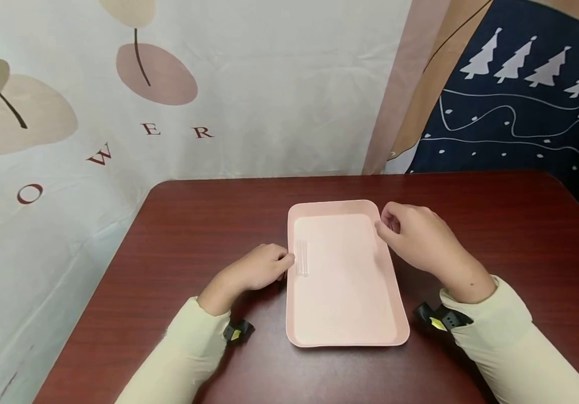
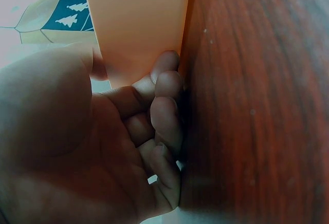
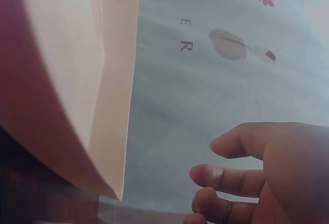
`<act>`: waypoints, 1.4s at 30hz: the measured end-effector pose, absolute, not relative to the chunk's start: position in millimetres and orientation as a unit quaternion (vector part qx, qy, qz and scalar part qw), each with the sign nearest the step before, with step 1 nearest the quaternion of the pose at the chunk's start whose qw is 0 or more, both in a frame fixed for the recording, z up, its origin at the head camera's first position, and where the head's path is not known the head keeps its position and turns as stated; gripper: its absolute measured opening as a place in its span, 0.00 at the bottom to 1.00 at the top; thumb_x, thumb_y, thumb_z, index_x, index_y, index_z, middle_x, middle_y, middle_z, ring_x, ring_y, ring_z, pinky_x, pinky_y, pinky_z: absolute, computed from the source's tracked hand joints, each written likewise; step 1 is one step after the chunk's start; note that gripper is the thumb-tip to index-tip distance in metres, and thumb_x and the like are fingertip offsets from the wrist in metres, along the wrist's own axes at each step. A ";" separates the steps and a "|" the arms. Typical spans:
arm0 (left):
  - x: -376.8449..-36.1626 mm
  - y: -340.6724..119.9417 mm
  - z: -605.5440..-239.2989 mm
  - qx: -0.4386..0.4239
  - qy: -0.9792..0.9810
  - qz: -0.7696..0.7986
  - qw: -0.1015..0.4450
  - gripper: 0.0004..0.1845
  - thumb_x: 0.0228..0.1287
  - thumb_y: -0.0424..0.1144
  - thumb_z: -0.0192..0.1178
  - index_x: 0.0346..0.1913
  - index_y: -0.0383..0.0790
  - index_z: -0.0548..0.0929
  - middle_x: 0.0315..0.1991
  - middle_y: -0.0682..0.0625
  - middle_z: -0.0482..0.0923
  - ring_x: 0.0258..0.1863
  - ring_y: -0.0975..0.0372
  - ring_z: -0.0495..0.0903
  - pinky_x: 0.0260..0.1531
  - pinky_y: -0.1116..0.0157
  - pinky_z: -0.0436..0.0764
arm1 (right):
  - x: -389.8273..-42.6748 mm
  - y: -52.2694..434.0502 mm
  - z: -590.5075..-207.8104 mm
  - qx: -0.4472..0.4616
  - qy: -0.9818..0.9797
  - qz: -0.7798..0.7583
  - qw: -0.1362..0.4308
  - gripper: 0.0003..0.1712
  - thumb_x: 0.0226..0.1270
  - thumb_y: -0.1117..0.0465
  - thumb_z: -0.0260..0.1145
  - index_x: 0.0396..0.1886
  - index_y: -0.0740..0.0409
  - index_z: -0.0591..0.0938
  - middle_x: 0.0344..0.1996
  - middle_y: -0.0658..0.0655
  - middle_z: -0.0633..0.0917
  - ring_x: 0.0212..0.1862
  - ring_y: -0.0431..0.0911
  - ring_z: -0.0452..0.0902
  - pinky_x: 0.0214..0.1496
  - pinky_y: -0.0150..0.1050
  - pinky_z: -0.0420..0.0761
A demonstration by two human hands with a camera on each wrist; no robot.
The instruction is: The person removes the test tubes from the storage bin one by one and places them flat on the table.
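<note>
A pink rectangular tray (image 1: 345, 280) lies on the dark red wooden table. Inside it, along the left wall, is a small group of thin clear sticks or tubes (image 1: 302, 258); their exact kind is too faint to tell. My left hand (image 1: 264, 266) pinches the tray's left edge, its thumb over the rim and its curled fingers (image 2: 167, 118) against the outer wall, low by the table. By the upper right corner of the tray is my right hand (image 1: 418, 235). In the right wrist view, its loosely bent fingers (image 3: 218, 178) stand apart from the rim and hold nothing.
The wooden table (image 1: 208, 219) extends around the tray on every side. Behind it hangs a pale curtain (image 1: 289, 101) with printed plants and letters. A dark blue cloth (image 1: 511, 123) with white trees is at the back right. Dark straps (image 1: 443, 317) sit at both wrists.
</note>
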State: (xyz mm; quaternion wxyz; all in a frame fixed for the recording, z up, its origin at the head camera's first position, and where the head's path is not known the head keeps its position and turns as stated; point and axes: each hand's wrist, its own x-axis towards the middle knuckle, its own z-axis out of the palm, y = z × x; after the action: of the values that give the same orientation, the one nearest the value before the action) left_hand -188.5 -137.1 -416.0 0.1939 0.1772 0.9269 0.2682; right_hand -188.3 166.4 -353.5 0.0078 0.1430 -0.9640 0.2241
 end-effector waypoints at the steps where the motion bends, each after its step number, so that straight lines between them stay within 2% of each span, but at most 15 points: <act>1: -188.4 -137.3 -416.2 0.178 0.927 0.269 0.194 0.21 0.70 0.43 0.43 0.20 0.44 0.78 0.15 0.56 0.75 0.18 0.64 0.71 0.27 0.66 0.72 | -188.4 163.8 -353.6 0.147 -0.964 0.221 0.009 0.08 0.69 0.56 0.61 0.33 0.55 0.80 0.17 0.52 0.74 0.23 0.45 0.67 0.25 0.38 0.67; 11: -188.9 -138.3 -418.1 0.178 0.927 0.269 0.193 0.21 0.70 0.44 0.43 0.20 0.46 0.78 0.16 0.56 0.75 0.18 0.64 0.72 0.27 0.66 0.73 | -188.6 135.9 -354.7 0.178 -0.961 0.211 0.026 0.08 0.67 0.55 0.62 0.31 0.53 0.79 0.16 0.50 0.76 0.21 0.44 0.68 0.25 0.37 0.68; 18: -189.5 -138.8 -417.7 0.179 0.927 0.268 0.193 0.21 0.70 0.44 0.43 0.20 0.46 0.78 0.16 0.56 0.76 0.18 0.64 0.73 0.28 0.66 0.73 | -189.4 117.5 -358.5 0.193 -0.957 0.212 0.029 0.08 0.66 0.55 0.63 0.29 0.53 0.80 0.20 0.48 0.80 0.22 0.44 0.71 0.27 0.38 0.70; 27: -189.4 -139.5 -417.3 0.184 0.926 0.269 0.192 0.21 0.70 0.44 0.43 0.20 0.45 0.78 0.15 0.56 0.75 0.18 0.64 0.72 0.27 0.66 0.73 | -189.6 96.0 -355.8 0.208 -0.954 0.218 0.011 0.08 0.66 0.54 0.62 0.29 0.52 0.78 0.16 0.48 0.74 0.19 0.43 0.67 0.22 0.37 0.67; 35: -188.3 -138.4 -416.1 0.183 0.927 0.265 0.191 0.21 0.70 0.44 0.43 0.21 0.46 0.79 0.16 0.56 0.76 0.18 0.64 0.73 0.26 0.66 0.73 | -192.1 83.4 -359.7 0.222 -0.954 0.203 0.020 0.08 0.65 0.55 0.61 0.28 0.51 0.78 0.17 0.48 0.76 0.21 0.43 0.68 0.25 0.37 0.67; 42: -187.4 -138.7 -413.8 0.188 0.927 0.266 0.188 0.21 0.70 0.44 0.43 0.21 0.47 0.79 0.16 0.56 0.76 0.18 0.65 0.74 0.26 0.67 0.73 | -194.7 75.9 -365.1 0.216 -0.957 0.194 0.004 0.09 0.66 0.54 0.61 0.27 0.51 0.78 0.17 0.49 0.75 0.22 0.44 0.68 0.27 0.38 0.68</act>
State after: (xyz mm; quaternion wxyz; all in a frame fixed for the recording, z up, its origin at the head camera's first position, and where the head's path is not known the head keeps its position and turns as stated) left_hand -187.4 -138.7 -413.8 0.1881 0.1880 0.9267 0.2657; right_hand -194.7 75.9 -365.1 0.0041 0.2162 -0.9569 0.1940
